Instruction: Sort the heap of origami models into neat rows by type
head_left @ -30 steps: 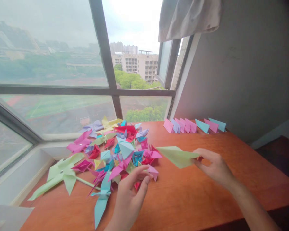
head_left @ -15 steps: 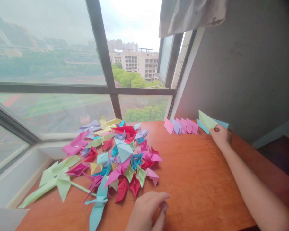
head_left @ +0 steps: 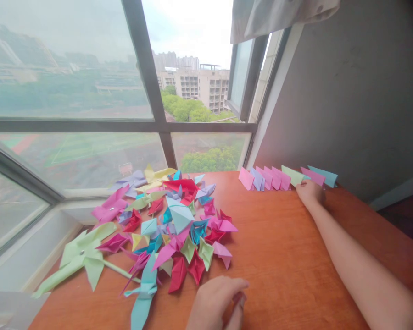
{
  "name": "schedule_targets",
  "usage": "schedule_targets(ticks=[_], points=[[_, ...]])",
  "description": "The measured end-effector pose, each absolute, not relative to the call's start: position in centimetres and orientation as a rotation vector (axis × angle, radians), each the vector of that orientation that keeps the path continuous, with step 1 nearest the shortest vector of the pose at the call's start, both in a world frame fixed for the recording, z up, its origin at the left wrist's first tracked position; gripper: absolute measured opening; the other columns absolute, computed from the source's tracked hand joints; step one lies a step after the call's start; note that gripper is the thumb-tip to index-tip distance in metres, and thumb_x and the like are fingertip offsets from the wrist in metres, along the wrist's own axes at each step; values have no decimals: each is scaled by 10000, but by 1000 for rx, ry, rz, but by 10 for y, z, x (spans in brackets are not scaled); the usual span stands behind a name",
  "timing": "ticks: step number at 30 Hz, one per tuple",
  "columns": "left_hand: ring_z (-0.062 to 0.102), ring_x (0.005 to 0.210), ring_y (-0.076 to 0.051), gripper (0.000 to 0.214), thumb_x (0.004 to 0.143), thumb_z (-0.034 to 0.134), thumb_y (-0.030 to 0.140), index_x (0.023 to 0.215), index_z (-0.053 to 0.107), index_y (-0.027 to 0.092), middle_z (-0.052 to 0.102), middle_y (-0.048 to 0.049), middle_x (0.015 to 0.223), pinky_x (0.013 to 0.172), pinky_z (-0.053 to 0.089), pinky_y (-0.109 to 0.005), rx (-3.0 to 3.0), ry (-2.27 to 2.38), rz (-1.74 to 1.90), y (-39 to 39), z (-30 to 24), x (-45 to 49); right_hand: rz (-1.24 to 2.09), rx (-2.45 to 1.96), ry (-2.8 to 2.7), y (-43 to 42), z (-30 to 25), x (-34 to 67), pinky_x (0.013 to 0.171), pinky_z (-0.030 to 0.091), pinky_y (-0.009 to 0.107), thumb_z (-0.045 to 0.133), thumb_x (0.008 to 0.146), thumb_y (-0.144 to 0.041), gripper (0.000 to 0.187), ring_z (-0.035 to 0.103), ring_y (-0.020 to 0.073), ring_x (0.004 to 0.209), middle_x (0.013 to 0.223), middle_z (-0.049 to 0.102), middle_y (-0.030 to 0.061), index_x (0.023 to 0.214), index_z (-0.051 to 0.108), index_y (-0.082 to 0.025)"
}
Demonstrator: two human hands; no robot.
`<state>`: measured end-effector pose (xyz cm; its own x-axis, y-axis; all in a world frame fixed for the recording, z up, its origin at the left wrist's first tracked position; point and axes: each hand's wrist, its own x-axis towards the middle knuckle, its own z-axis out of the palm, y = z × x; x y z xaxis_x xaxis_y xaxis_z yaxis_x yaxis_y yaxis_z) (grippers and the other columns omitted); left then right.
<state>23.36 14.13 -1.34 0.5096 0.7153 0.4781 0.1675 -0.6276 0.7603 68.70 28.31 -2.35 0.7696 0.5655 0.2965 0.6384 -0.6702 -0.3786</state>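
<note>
1. Reaches with the right hand (head_left: 309, 191) far across the table (head_left: 282, 256) to its back edge by the grey wall (head_left: 358, 101), arm stretched out over the wood.
2. Touches there the light green folded piece (head_left: 292, 175), set in the row of folded triangles (head_left: 261, 179); fingertips at its near right edge, the piece just ahead and left of the knuckles.
3. Shows only the back of that hand, fingers curled down and away; cannot tell whether pinching the green piece or merely pressing on it.
4. Left of the green piece in the row: pink and lavender triangles, overlapping like tiles. Right of it, behind the hand: a pink triangle (head_left: 313, 176) and a teal triangle (head_left: 326, 176).
5. Rests the left hand (head_left: 216, 301) at the near edge of the table, partly cut off by the picture's lower border, fingers loosely bent, holding nothing visible.
6. Well apart from the row, just beyond and left of the left hand: a heap of folded paper shapes (head_left: 172, 220) in red, magenta, teal, yellow and pale green, lying loose on the wood, nearest pieces close to the fingers but not touching.
7. At the heap's left edge: a pale green pinwheel (head_left: 84, 259); at its near edge, a long teal shape (head_left: 142, 298).
8. Behind the table: a window (head_left: 147, 123); above the row, a hanging cloth (head_left: 282, 16).
</note>
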Motion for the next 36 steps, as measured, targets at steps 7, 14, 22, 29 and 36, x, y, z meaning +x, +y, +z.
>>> schedule_targets(ticks=[7, 14, 22, 29, 36], points=[[698, 702, -185, 315, 844, 516, 116, 1109, 620, 252, 731, -52, 776, 640, 548, -250, 2098, 716, 1085, 141, -13, 233, -140, -2457, -934, 277, -25, 687, 660, 451, 331, 598, 722, -311, 286, 641, 257, 782, 919, 727, 130, 926, 752, -183], [694, 716, -180, 344, 832, 496, 95, 1116, 608, 252, 729, -47, 796, 670, 544, -258, 2079, 709, 1100, 141, -10, 232, -162, -2393, -927, 257, -14, 670, 682, 453, 317, 539, 771, -298, 286, 646, 251, 845, 990, 737, 98, 948, 742, -201], [688, 734, -167, 318, 861, 515, 92, 1113, 631, 247, 732, -38, 833, 719, 540, -256, 2002, 775, 1174, 140, 10, 224, 65, -2111, -1216, 227, -15, 588, 731, 482, 324, 525, 779, -408, 293, 675, 235, 795, 859, 749, 59, 885, 724, -221], [695, 750, -154, 358, 845, 541, 40, 1130, 617, 241, 741, -25, 863, 742, 547, -237, 2071, 810, 1162, 141, 25, 195, 305, -1906, -1358, 213, -5, 514, 728, 503, 318, 525, 779, -410, 280, 681, 218, 789, 863, 745, 46, 867, 704, -215], [706, 775, -159, 307, 879, 529, 79, 1117, 618, 251, 741, -19, 871, 735, 560, -244, 2186, 922, 1131, 141, 16, 164, 387, -1759, -1477, 209, 8, 467, 696, 508, 316, 520, 815, -374, 254, 662, 197, 743, 898, 734, 51, 878, 695, -201]])
